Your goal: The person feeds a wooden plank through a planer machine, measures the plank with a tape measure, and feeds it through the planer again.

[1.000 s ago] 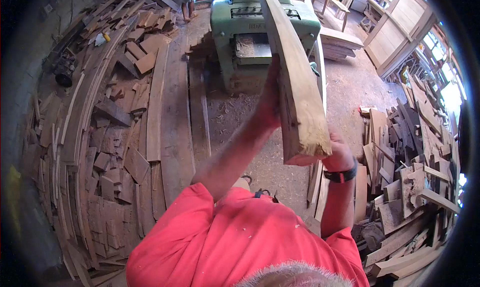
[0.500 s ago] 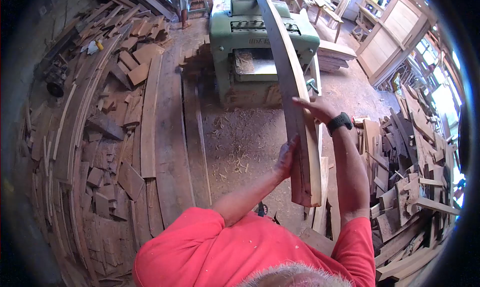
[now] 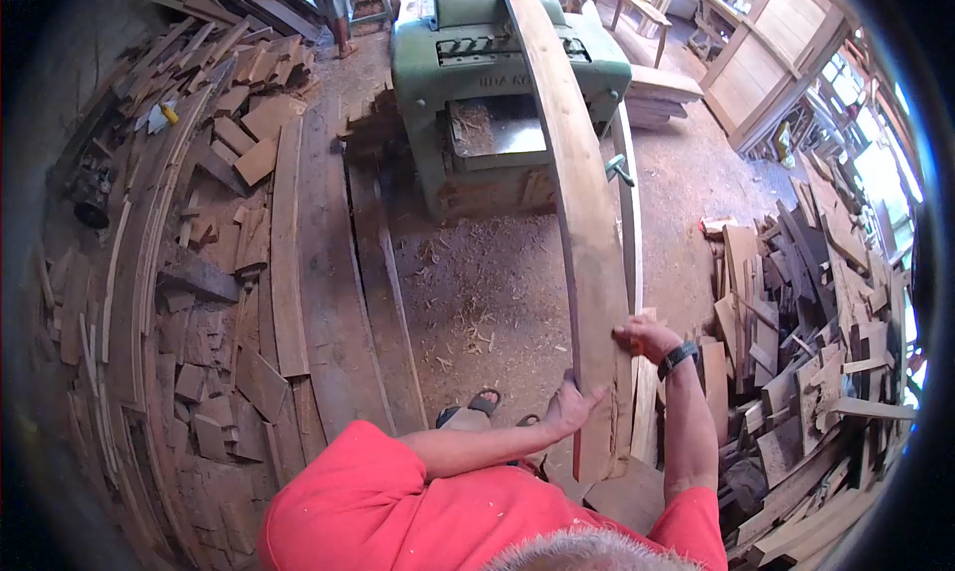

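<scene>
A long wooden plank (image 3: 582, 193) runs from close to my body up over the green planer (image 3: 477, 84), its broad face turned upward. My left hand (image 3: 575, 407) is closed on the plank's left edge near its close end, thumb on top and fingers partly hidden underneath. Further up, on the right edge, my right hand (image 3: 649, 338), with a dark watch at the wrist, grips the plank; some of its fingers are hidden. The planer's flat bed (image 3: 507, 128) with wood chips shows left of the plank, and a small handwheel (image 3: 620, 170) shows to its right.
Long boards (image 3: 328, 273) lie on the floor at left beside piled offcuts (image 3: 214, 422). More scrap wood (image 3: 796, 352) is heaped at right. Shavings (image 3: 482, 322) cover the floor before the machine. Another person's legs (image 3: 336, 19) are at the back left.
The plank has come back toward my body and rolled, so its broad face now shows more. Both hands have moved closer to me; my right hand has slid lower along the edge.
</scene>
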`<state>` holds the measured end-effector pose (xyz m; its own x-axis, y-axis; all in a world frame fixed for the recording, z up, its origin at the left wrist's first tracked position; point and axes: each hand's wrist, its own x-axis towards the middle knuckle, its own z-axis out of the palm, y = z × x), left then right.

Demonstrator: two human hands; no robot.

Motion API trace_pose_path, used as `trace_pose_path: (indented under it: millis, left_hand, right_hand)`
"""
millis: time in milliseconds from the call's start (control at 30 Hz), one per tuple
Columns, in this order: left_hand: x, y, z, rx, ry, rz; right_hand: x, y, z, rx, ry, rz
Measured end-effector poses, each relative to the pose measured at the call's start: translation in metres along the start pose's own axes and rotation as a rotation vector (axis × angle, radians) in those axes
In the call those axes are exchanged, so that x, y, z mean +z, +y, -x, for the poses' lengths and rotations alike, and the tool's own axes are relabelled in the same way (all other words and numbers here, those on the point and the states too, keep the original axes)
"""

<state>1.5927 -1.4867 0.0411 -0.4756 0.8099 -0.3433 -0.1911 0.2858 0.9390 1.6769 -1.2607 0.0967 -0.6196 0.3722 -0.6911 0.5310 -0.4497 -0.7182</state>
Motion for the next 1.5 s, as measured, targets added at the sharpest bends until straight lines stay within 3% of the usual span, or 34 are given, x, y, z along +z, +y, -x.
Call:
trace_pose_path:
  millis: [67,133,200,267,300,367,400,433,467,667,700,933,1033,1067,1167,1200,1267,1367,1433,1500]
  left_hand:
    - [-0.005,-0.011,0.011,-0.017,-0.211,-0.087]
    - [-0.012,-0.027,0.015,0.025,-0.258,-0.165]
    - [-0.023,-0.042,0.014,-0.391,-0.77,0.133]
    - [-0.041,-0.04,-0.006,-0.519,-0.955,0.115]
    - [-0.046,-0.08,-0.025,-0.468,-0.905,0.233]
    - [-0.072,-0.046,-0.054,-0.268,-0.72,0.152]
    - [-0.074,-0.057,-0.086,-0.332,-0.632,0.269]
    - [-0.075,-0.036,-0.107,-0.264,-0.486,0.207]
    - [-0.077,-0.016,-0.137,-0.352,-0.406,0.384]
    - [-0.066,0.093,-0.217,0.14,-0.316,0.521]
    - [-0.064,0.098,-0.229,0.162,-0.319,0.536]
    - [-0.053,0.092,-0.242,0.003,-0.237,0.412]
    - [-0.033,0.075,-0.194,-0.093,-0.276,0.446]
    - [-0.033,0.063,-0.187,-0.151,-0.254,0.437]
    - [-0.024,0.032,-0.151,-0.267,-0.202,0.631]
    - [-0.025,0.014,-0.141,-0.352,-0.257,0.716]
    - [-0.017,0.002,-0.11,-0.414,-0.2,0.708]
    - [-0.012,-0.024,-0.058,-0.447,-0.159,0.61]
    - [-0.011,-0.026,-0.023,-0.581,-0.169,0.495]
    - [-0.014,-0.055,-0.002,-0.566,-0.279,0.473]
  right_hand:
    - [-0.012,0.042,-0.003,0.008,-0.052,-0.029]
    - [-0.003,0.052,0.017,0.028,-0.052,-0.035]
    - [0.008,0.059,0.039,0.048,-0.007,-0.11]
    - [0.001,0.076,0.05,0.075,-0.032,-0.108]
    - [-0.001,0.087,0.058,0.101,-0.056,-0.101]
    - [-0.001,0.103,0.072,0.128,-0.033,-0.025]
    - [0.002,0.114,0.08,0.143,-0.018,0.064]
    - [0.005,0.127,0.085,0.126,-0.016,0.087]
    - [0.006,0.14,0.089,0.112,-0.004,0.103]
    - [0.032,0.21,0.127,0.192,-0.095,0.18]
    - [0.04,0.231,0.137,0.193,-0.049,0.008]
    - [0.069,0.326,0.195,0.24,0.058,0.053]
    - [0.075,0.343,0.224,0.185,0.062,0.25]
    - [0.078,0.357,0.233,0.317,0.051,0.225]
    - [0.07,0.416,0.256,0.123,0.137,0.017]
    - [0.073,0.41,0.263,0.218,0.294,-0.465]
    - [0.072,0.405,0.25,0.134,0.627,-0.692]
    - [0.066,0.389,0.181,-0.053,0.758,-0.881]
    - [0.077,0.313,0.142,-0.041,0.746,-0.89]
    - [0.079,0.266,0.112,0.064,0.607,-0.671]
